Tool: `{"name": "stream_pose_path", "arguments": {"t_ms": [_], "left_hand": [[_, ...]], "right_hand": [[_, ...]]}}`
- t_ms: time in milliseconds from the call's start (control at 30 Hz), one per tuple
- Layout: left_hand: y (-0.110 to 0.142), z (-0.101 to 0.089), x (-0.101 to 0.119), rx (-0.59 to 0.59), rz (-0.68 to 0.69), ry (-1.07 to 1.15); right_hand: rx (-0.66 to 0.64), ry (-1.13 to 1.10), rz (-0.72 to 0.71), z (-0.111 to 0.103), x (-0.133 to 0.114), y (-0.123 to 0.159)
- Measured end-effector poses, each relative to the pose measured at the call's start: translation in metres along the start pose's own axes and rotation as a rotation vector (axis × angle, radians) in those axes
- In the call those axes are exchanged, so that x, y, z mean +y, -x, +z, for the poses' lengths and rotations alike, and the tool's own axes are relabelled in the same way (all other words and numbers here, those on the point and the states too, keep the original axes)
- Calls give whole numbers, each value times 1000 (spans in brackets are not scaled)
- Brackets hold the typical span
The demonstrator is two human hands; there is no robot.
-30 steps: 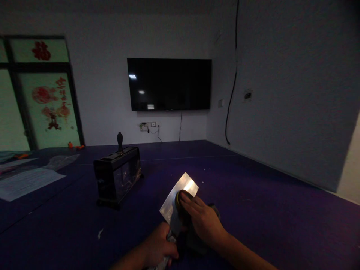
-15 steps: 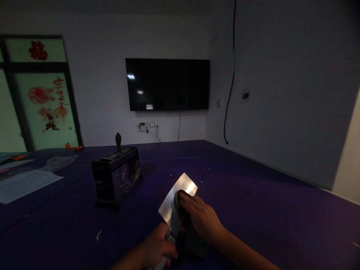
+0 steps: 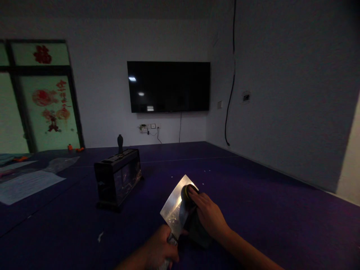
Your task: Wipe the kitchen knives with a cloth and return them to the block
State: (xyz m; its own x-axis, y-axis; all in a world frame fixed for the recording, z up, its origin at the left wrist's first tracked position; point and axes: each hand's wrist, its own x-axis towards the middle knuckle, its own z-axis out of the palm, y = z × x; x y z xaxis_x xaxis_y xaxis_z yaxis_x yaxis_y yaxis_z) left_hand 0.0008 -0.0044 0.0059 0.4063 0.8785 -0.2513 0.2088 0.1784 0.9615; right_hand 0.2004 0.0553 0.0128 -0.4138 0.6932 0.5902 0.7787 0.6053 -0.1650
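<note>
Metal blade (image 3: 172, 213) tilts up from the handle gripped in my left hand (image 3: 161, 247), while my right hand's (image 3: 211, 218) fingers press a dark round pad (image 3: 186, 195) against its face.

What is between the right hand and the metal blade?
The head view shows a round dark object with a yellow stripe, under the right hand and over the metal blade.

Blade (image 3: 173, 206): shiny metal, smooth, bright glare. TV screen (image 3: 168, 87): glossy black. Box (image 3: 119, 178): glossy, see-through side. Sheet (image 3: 30, 185) looked like paper. Tabletop (image 3: 270, 217) looked matt.
</note>
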Motion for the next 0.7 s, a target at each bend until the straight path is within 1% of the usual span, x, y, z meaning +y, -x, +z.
{"name": "stream_pose_path", "arguments": {"t_ms": [133, 267, 433, 500, 633, 700], "left_hand": [[-2, 0, -2, 33, -14, 11], [-7, 1, -5, 83, -29, -8], [-11, 2, -12, 169, -67, -17], [-14, 3, -14, 170, -16, 10], [-18, 5, -14, 109, 164, 104], [-19, 6, -13, 98, 181, 129]], "right_hand": [[-55, 2, -103, -3, -15, 1], [-104, -16, -185, -6, -25, 2], [-163, -42, -310, -7, -37, 7], [-175, -41, -357, -8, -44, 9], [-199, -45, -458, -10, -57, 12], [-206, -47, -483, -11, -60, 12]]}}
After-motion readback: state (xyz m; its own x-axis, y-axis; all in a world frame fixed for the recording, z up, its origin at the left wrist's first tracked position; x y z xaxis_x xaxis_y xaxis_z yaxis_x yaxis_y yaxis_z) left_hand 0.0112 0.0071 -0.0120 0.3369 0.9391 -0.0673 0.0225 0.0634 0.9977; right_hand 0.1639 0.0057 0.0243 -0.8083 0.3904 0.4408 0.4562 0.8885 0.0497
